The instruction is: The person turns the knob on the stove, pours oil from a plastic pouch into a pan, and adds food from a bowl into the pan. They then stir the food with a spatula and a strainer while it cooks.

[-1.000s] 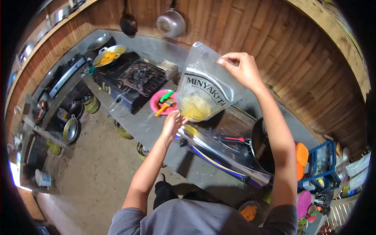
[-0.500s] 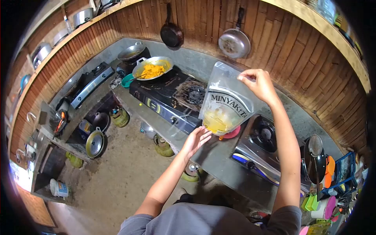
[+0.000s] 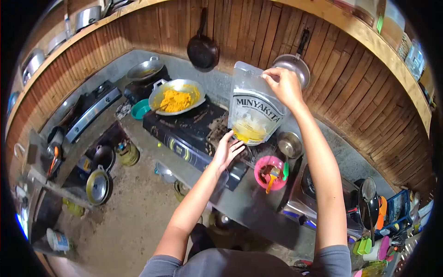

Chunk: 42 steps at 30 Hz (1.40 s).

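Wooden slat walls are curving round a kitchen corner in the head view, with a dark pan (image 3: pixel 202 48) and a steel pan (image 3: pixel 295 67) hanging on them and a grey bench (image 3: pixel 258 207) running below.

I am watching the right hand (image 3: pixel 284 86) pinching the top corner of a clear pouch (image 3: pixel 255 108). Thumb and fingers are closed on it, holding it upright in the air over the near end of the black stove (image 3: pixel 184 131). The left hand (image 3: pixel 228 150) is lying open just under the pouch's bottom, fingers spread and gripping nothing. I cannot tell whether the fingertips are touching the plastic.

As I am judging it, the work is sitting at an early point. The pouch is hanging upright and nothing is running out of it, and I cannot tell whether its top is open. Whatever is to be done with the oil is not yet begun.

The pouch is carrying yellow oil in its bottom part only, with the rest showing clear. A wok (image 3: pixel 176 97) on the stove's far burner is holding a heap of yellow food. A pink bowl (image 3: pixel 270 173) is sitting on the bench just beside the stove, holding something dark plus orange and green utensils. A small steel bowl (image 3: pixel 290 144) is standing near it, and I cannot make out its contents. A teal bowl (image 3: pixel 140 109) is sitting beside the wok.
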Tool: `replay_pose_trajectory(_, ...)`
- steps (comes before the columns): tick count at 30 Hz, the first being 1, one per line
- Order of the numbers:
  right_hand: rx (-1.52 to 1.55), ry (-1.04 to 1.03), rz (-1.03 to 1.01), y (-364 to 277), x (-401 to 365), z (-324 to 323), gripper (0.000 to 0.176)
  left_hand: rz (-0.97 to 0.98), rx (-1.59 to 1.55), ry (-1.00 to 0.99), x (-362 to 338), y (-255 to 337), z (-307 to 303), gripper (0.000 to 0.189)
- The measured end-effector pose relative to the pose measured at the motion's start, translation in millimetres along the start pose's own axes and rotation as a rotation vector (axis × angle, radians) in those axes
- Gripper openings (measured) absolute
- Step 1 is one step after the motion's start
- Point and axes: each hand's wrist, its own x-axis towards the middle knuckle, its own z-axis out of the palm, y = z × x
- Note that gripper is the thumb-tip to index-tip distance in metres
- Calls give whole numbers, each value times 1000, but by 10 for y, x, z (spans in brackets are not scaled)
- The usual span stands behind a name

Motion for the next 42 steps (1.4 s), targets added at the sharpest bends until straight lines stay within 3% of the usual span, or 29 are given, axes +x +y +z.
replay_pose_trajectory(4,-72,61,110,119,441,431,14,-49,35,-22,735,383,-196,61)
replay_pose_trajectory(6,-78,95,140,483,799,804,16,-66,102,-81,1055,703,-440,61)
replay_pose_trajectory(8,-105,100,176,578,1012,983,16,-46,188,-128,1011,1035,-621,59)
replay_pose_trajectory(12,-119,96,219,822,1275,1419,16,-87,44,-135,864,1340,-1317,58)
replay_pose_trajectory(17,-293,-17,301,1083,1405,2049,15,-200,-16,-93,525,1395,-1837,57)
replay_pose_trajectory(23,-512,-154,440,1249,1194,2763,17,-302,-183,-156,269,1243,-1997,54)
replay_pose_trajectory(30,-508,-112,566,1605,823,3273,17,-398,-30,-181,113,1078,-2174,51)
replay_pose_trajectory(31,-454,-16,529,1631,759,3351,18,-415,-17,-167,106,1067,-2192,50)
replay_pose_trajectory(35,-433,-122,577,1626,721,3459,21,-402,-23,-171,101,1038,-2161,48)
replay_pose_trajectory(38,-380,13,470,1468,586,3364,20,-395,-24,-190,155,1015,-2012,46)
replay_pose_trajectory(42,385,444,486,646,151,2888,15,-410,31,-224,199,948,-1623,43)
